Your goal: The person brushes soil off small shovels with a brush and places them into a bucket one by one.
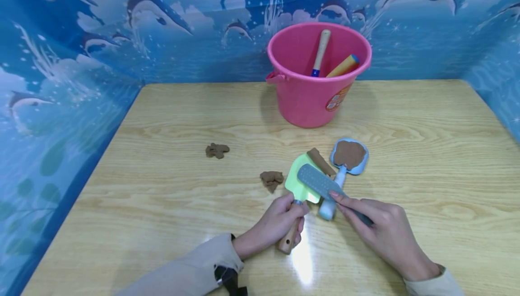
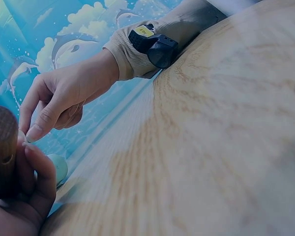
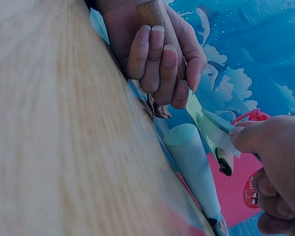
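My left hand (image 1: 280,217) grips the wooden handle of a small shovel (image 1: 295,179) with a light green blade. In my right hand (image 1: 382,228) is a grey-blue brush (image 1: 318,181), pinched by its handle. White bristles (image 3: 216,130) show in the right wrist view, facing the green blade. From above, the brush head overlaps that blade. Right beside them lies a blue shovel (image 1: 341,176) with brown clay-like material (image 1: 349,154) spread on its scoop. A brown strip (image 1: 321,160) sits at the green blade's far edge. The left wrist view shows the shovel's wooden handle end (image 2: 2,147) close up.
Two brown lumps rest on the table (image 1: 162,205): one lump (image 1: 272,180) left of the green shovel, another lump (image 1: 217,150) farther left. At the back stands a pink bucket (image 1: 308,102), with a white handle (image 1: 322,50) and a yellow handle (image 1: 343,66) inside. Dolphin-print sheeting (image 1: 183,43) surrounds the table.
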### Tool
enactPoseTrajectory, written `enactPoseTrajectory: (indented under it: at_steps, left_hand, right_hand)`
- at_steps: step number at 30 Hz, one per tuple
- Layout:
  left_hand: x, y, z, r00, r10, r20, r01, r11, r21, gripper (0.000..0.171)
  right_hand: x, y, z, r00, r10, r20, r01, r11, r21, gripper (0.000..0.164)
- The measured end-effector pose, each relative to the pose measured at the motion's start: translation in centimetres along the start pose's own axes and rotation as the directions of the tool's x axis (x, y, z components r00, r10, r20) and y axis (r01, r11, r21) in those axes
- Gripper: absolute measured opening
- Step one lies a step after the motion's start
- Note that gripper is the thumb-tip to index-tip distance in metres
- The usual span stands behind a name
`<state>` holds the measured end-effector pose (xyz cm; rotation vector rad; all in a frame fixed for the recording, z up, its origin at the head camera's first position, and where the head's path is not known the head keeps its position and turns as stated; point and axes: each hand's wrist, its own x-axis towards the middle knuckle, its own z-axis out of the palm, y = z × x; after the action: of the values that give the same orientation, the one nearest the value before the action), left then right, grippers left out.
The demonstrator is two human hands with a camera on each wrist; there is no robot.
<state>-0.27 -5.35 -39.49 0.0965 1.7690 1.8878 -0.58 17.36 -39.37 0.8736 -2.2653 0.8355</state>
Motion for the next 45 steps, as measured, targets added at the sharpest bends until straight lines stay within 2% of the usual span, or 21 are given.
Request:
enactPoseTrajectory:
  at_steps: [9, 25, 45]
  left_hand:
    - [-0.01, 0.07, 0.00, 1.000, -0.001, 0.009, 0.002, 1.000, -0.006, 0.012]
    - [-0.11, 0.04, 0.15, 1.000, -0.003, -0.015, 0.003, 1.000, -0.014, 0.015]
    - [-0.09, 0.04, 0.20, 1.000, 0.009, -0.024, -0.008, 1.000, 0.013, 0.015]
  right_hand:
    - [0.01, 0.02, 0.00, 1.000, -0.001, 0.000, 0.001, 1.000, 0.001, 0.037]
    - [-0.01, 0.02, 0.08, 1.000, -0.010, -0.001, 0.010, 1.000, -0.001, 0.037]
    - [-0.01, -0.11, 0.13, 1.000, -0.012, -0.008, 0.012, 1.000, -0.003, 0.037]
